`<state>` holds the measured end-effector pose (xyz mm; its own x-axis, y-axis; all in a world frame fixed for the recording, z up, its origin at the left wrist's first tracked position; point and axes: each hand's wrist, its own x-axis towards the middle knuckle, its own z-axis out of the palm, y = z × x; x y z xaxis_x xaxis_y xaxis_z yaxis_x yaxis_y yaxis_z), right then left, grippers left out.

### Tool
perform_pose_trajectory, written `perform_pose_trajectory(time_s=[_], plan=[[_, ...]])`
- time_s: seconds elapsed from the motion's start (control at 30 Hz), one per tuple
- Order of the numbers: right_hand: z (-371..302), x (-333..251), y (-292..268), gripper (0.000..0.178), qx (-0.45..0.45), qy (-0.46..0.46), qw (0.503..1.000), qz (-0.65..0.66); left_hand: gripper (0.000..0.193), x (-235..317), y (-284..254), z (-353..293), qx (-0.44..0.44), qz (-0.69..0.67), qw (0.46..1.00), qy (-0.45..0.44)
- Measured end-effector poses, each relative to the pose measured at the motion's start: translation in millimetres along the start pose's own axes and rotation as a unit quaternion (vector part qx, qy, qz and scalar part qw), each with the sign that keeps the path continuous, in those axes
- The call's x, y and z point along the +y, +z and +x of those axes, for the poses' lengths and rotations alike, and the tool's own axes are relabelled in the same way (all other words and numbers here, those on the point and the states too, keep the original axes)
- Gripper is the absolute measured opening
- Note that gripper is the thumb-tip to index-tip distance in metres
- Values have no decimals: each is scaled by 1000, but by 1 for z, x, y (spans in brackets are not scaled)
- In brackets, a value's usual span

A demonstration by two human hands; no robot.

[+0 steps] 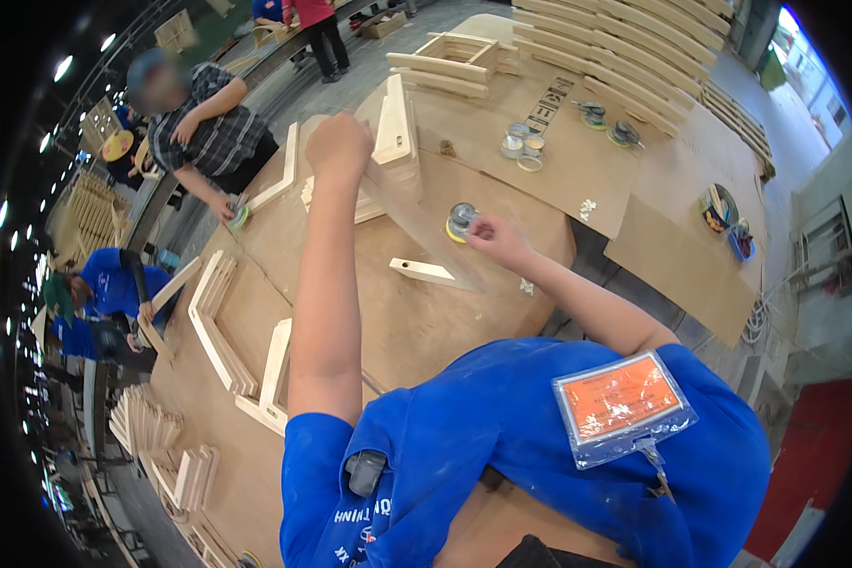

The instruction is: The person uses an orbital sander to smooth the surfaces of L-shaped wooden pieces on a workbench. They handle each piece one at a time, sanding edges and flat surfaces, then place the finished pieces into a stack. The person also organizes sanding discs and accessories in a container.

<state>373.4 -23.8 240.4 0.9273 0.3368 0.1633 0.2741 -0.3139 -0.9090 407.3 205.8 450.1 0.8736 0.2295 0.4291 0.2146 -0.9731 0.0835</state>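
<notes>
My left hand (341,147) is closed around the upper end of an angled wooden chair part (412,213). Motion smears its long limb; the shorter limb, with a dark hole at its end, lies low over the table. My right hand (500,239) has its fingers curled, and nothing shows in them. Right beside those fingers stands an orbital sander (461,218) with a yellow-green pad; I cannot tell whether they touch. Beyond my left hand sits a stack of angled wooden parts (398,142).
More angled parts (220,327) lie to the left on the brown-covered table (379,327). Across it, a person in a checked shirt (218,118) has a hand on another sander (239,216). Round tins (523,147) and two sanders (608,121) stand farther right, near stacked slats (615,47).
</notes>
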Motion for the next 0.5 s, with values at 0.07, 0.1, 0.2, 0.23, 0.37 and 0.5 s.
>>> perform_pose_trajectory(time_s=[0.07,0.1,0.2,0.23,0.37,0.5], plan=[[9,-13,13,13,11,-11,1000,24,35,3,2,-2,-10,6,1000,-7],[11,-17,15,12,11,-16,999,35,36,5,4,-2,-14,-5,1000,1],[10,-29,25,11,23,-22,999,-29,37,3,3,-10,6,7,1000,-10],[9,-33,29,11,0,-17,1000,-17,36,-1,0,-13,-2,18,1000,-19],[4,-33,26,12,16,-39,999,-24,33,8,-2,-11,-31,11,999,-5],[4,-28,25,11,7,-67,998,8,33,15,-4,-12,-26,11,1000,-5]])
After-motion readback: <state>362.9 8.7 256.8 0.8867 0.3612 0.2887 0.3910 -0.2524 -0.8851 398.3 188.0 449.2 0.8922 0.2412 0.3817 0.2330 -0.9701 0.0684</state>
